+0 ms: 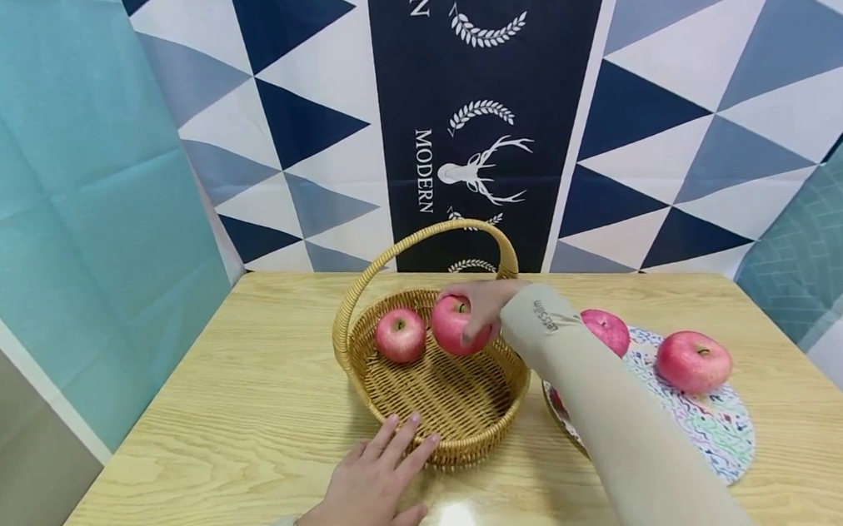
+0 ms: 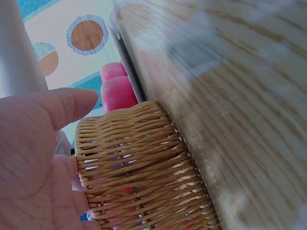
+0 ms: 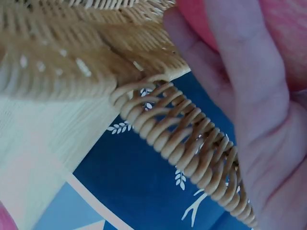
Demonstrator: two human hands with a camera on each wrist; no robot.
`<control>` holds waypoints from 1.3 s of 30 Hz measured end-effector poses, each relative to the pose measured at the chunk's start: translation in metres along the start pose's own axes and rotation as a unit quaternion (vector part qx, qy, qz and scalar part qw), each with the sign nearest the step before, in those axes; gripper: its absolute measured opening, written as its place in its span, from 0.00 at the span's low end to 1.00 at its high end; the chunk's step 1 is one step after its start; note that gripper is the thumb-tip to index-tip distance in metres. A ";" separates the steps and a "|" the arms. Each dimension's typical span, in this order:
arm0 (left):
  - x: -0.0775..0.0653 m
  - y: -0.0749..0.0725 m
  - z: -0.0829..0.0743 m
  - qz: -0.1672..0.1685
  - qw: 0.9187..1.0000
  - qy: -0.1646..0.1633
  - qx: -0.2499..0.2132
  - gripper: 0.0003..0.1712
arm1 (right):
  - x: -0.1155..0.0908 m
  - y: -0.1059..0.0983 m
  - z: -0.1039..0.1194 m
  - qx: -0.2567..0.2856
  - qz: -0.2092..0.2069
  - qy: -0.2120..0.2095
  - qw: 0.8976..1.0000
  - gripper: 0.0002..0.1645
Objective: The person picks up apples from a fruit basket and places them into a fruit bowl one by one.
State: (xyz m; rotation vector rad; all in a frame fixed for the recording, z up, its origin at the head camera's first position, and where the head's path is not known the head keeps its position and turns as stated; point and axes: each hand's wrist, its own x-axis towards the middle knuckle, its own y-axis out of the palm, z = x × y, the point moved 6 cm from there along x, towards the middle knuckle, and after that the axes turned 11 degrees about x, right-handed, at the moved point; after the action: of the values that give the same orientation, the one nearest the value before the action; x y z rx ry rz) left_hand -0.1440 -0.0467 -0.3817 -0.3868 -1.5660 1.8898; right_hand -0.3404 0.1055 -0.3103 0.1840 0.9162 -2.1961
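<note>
A wicker basket [image 1: 445, 442] with a tall arched handle stands mid-table, and one red apple [image 1: 400, 336] lies inside at its left. My right hand [image 1: 487, 301] grips another apple [image 1: 451, 327] over the right part of the basket, reaching in beneath the handle. In the right wrist view the fingers curl round that apple [image 3: 292, 38] close to the handle [image 3: 182, 143]. My left hand [image 1: 370, 493] rests its fingertips on the basket's near rim, fingers extended. The left wrist view has the woven wall [image 2: 139, 163] beside the palm and the thumb raised.
Right of the basket lies a round patterned plate [image 1: 730, 436] bearing an apple [image 1: 694, 362] at its right and another apple [image 1: 606, 330] at its back. My right sleeve [image 1: 632, 437] crosses over the plate and partly hides a further apple. A patterned cloth hangs behind the table.
</note>
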 end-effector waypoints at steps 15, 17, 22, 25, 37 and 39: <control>0.003 0.000 0.000 0.012 1.000 0.010 0.004 0.42 | -0.017 0.004 -0.002 -0.061 0.036 -0.075 0.995 0.45; 0.003 0.000 0.000 0.017 1.000 0.012 0.004 0.42 | -0.020 0.004 -0.002 -0.077 0.036 -0.103 0.991 0.45; 0.003 0.000 0.000 0.025 1.000 0.017 0.000 0.42 | -0.032 0.004 -0.006 -0.119 0.030 -0.158 0.980 0.45; 0.003 -0.001 0.000 0.023 1.000 0.017 0.001 0.42 | -0.040 0.003 -0.010 -0.126 0.025 -0.167 0.978 0.45; 0.000 -0.003 0.002 0.014 1.000 0.017 0.001 0.43 | -0.067 -0.006 -0.006 -0.125 0.011 -0.154 0.980 0.43; 0.000 -0.003 0.002 0.015 1.000 0.016 0.001 0.43 | -0.071 -0.008 -0.009 -0.128 0.008 -0.146 0.981 0.43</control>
State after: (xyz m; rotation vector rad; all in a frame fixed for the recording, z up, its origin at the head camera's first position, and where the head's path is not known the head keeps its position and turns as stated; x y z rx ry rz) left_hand -0.1446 -0.0477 -0.3785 -0.4394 -1.5451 1.8979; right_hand -0.2965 0.1568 -0.2853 -0.2461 1.0113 -1.9996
